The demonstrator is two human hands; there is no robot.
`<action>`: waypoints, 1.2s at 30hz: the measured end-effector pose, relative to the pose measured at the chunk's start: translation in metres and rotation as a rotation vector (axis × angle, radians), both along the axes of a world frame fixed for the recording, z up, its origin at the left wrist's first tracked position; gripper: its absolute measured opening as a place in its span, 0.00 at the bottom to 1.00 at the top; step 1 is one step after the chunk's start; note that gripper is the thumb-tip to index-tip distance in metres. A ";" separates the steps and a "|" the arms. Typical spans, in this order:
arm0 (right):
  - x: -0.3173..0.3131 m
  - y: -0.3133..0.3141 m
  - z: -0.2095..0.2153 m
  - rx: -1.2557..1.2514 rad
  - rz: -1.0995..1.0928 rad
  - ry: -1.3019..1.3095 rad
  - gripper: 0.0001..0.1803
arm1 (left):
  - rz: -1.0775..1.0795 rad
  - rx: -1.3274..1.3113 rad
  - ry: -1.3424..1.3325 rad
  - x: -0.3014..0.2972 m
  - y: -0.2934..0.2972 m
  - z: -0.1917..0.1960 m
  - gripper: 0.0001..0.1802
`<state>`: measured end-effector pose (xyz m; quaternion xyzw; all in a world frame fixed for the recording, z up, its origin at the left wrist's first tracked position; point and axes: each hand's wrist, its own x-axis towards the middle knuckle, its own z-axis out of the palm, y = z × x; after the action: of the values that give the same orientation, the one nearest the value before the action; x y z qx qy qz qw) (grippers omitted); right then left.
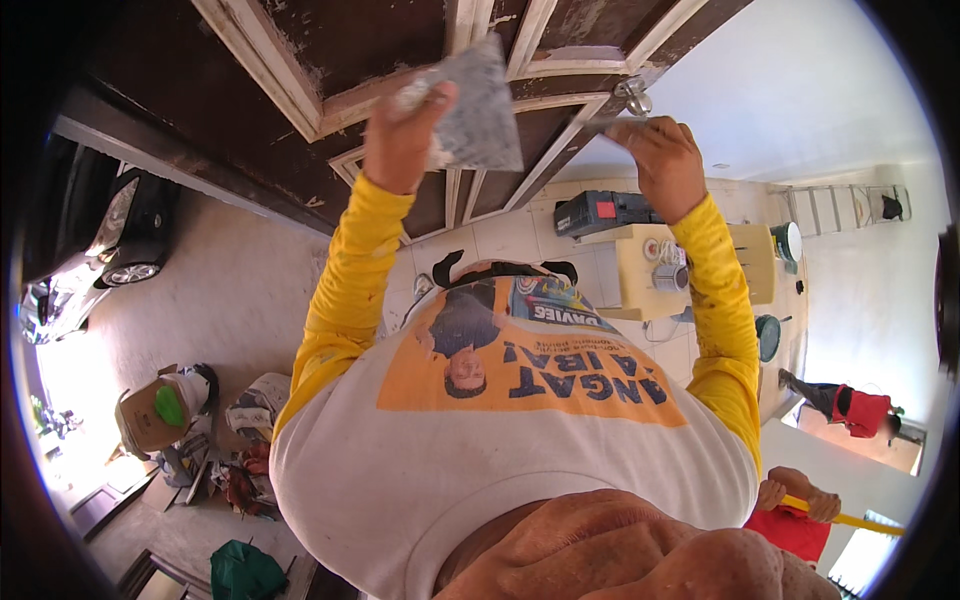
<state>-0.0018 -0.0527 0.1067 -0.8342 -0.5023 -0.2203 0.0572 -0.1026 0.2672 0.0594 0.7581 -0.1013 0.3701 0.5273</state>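
My left hand (402, 140) is closed around a broad grey putty plate (482, 110), its flat face smeared with pale putty. White paste also clings by the fingers. Raised to the right, my right hand (668, 165) grips a thin putty knife (612, 125), seen nearly edge-on; its handle is mostly hidden in the fingers. Both hands are up in front of a dark brown panelled door (360, 45) with whitish, patchy mouldings. The round metal doorknob (632, 95) lies just beyond my right hand. I cannot tell whether the knife touches the door.
A yellow bench (632, 268) bearing a can (670, 277) stands right, beside a dark toolbox (600, 212). Farther right are a ladder (840, 208) and two people in red, one (795, 530) holding a yellow pole. At left are a black car (125, 235) and a cardboard box (150, 425).
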 end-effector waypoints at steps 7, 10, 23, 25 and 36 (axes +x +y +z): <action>0.046 0.059 -0.039 0.208 -0.148 -0.253 0.26 | 0.099 0.098 0.004 -0.013 0.021 -0.022 0.18; 0.053 0.068 -0.051 0.164 -0.198 -0.263 0.28 | 0.193 0.285 -0.083 -0.021 0.021 -0.025 0.19; 0.023 0.057 -0.041 0.139 -0.245 -0.207 0.31 | 0.024 -0.087 0.079 -0.029 0.023 -0.043 0.10; 0.033 0.060 -0.043 0.093 -0.238 -0.272 0.31 | 0.024 -0.039 0.082 -0.024 0.021 -0.044 0.10; 0.065 0.058 -0.055 -0.104 -0.137 -0.324 0.34 | 0.072 0.189 -0.006 -0.013 0.018 -0.059 0.10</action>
<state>0.0632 0.0058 0.0515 -0.8219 -0.4576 -0.3290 -0.0828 -0.1159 0.2851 0.0004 0.8065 -0.1100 0.3800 0.4394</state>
